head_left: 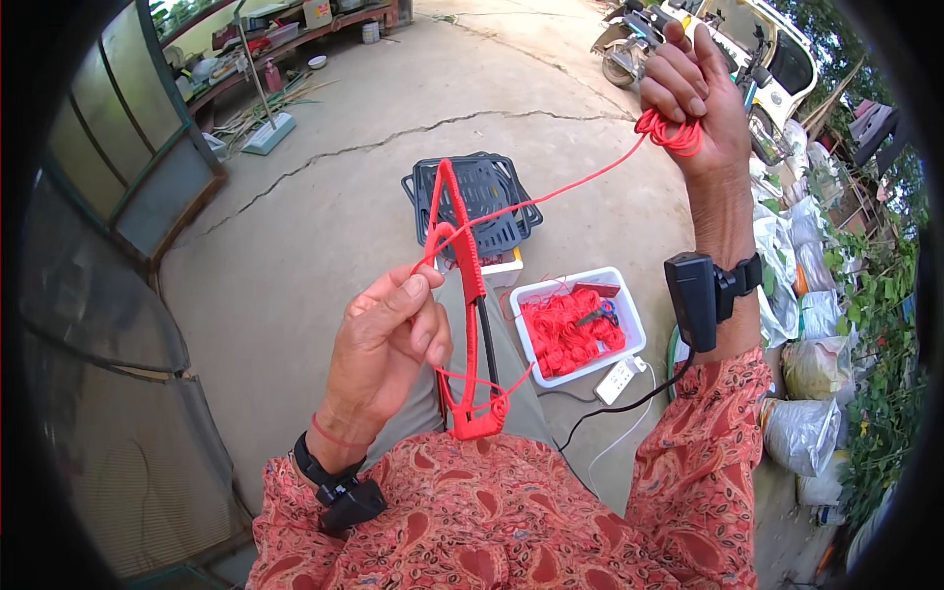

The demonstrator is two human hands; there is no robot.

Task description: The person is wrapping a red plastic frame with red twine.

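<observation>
The red frame [470,265] is in the middle, near, over the person's lap. On its left, the left hand [388,324] pinches red string [585,180]. The string goes far right to the right hand [703,103], its fingers curled tight around a red bundle [678,140]. Right of the frame, a white tub [632,320] holds scissors [602,313]. Black trays [497,197] sit farther off.

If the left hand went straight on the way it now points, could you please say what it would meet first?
The left hand would probably meet the red-wrapped frame first, though the depth between them is unclear.
</observation>
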